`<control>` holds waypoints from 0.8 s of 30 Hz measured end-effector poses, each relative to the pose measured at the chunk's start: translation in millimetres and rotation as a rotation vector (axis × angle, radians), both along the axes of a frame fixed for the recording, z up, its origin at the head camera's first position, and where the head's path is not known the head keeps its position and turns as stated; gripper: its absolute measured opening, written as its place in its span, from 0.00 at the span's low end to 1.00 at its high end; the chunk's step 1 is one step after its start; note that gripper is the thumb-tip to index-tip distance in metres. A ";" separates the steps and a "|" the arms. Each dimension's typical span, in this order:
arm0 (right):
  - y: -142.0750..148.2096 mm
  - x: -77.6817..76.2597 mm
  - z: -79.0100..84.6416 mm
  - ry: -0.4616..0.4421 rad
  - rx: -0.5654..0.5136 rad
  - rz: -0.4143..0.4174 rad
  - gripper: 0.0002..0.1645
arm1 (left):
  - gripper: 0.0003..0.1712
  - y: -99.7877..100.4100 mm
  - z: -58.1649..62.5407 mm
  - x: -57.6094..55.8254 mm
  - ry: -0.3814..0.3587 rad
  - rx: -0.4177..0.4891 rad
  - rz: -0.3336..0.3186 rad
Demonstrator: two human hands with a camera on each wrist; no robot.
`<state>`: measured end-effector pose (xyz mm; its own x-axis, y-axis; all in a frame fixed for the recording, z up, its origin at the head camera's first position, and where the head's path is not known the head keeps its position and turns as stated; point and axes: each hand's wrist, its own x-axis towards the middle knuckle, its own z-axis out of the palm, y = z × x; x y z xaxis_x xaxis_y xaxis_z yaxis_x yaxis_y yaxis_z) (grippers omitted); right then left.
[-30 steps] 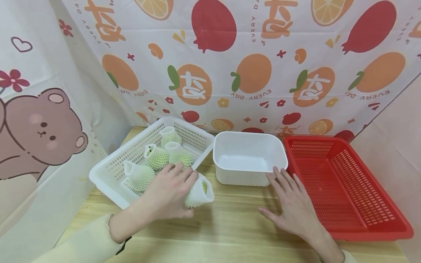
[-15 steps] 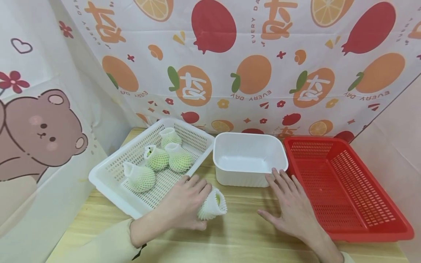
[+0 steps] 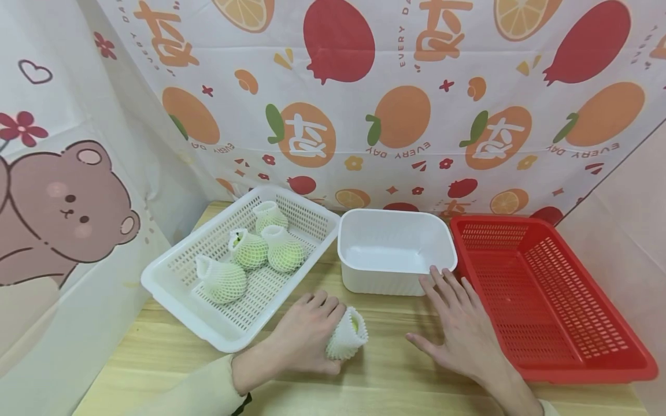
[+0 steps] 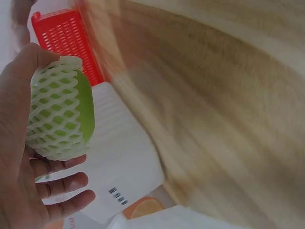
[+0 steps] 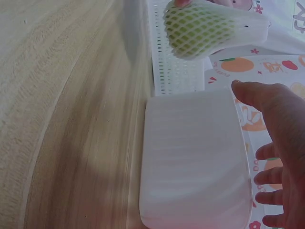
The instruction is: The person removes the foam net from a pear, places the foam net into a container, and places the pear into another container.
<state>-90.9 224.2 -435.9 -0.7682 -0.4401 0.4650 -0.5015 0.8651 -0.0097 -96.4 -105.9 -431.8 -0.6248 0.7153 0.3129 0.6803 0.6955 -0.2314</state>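
Observation:
My left hand (image 3: 312,332) grips a green fruit in a white foam net (image 3: 346,336) above the wooden table. In the left wrist view, thumb and fingers wrap the netted fruit (image 4: 55,112), and bare green skin shows at one side. Several more netted green fruits (image 3: 250,252) lie in the white perforated basket (image 3: 179,297) at the left. My right hand (image 3: 460,329) is spread with straight fingers at the front right corner of the white bin (image 3: 382,281). Whether its fingertips touch the bin I cannot tell. In the right wrist view it holds nothing.
A red perforated basket (image 3: 536,300) stands right of the white bin. Behind everything hangs a fruit-print cloth (image 3: 359,127), and a bear-print cloth (image 3: 67,208) covers the left side. Bare wood table (image 3: 385,370) shows in front of the bin.
My left hand has carried the netted fruit out of the white basket, to the right and toward the table's front. My right hand has stayed nearly still.

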 end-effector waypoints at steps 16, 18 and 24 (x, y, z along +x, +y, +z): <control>-0.8 -0.6 -3.3 0.004 -0.009 0.000 0.63 | 0.48 9.8 -21.3 -10.0 -0.060 0.018 0.008; -0.8 -0.6 -3.5 0.004 -0.006 -0.001 0.63 | 0.48 9.1 -22.6 -9.9 -0.074 0.008 0.013; -1.9 -1.6 -3.9 0.013 -0.001 0.000 0.63 | 0.49 8.3 -27.2 -11.0 -0.089 -0.009 0.017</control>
<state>-92.6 222.3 -439.8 -0.7623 -0.4396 0.4750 -0.5013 0.8652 -0.0039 -107.4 -97.7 -459.0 -0.6622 0.7067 0.2491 0.6865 0.7054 -0.1764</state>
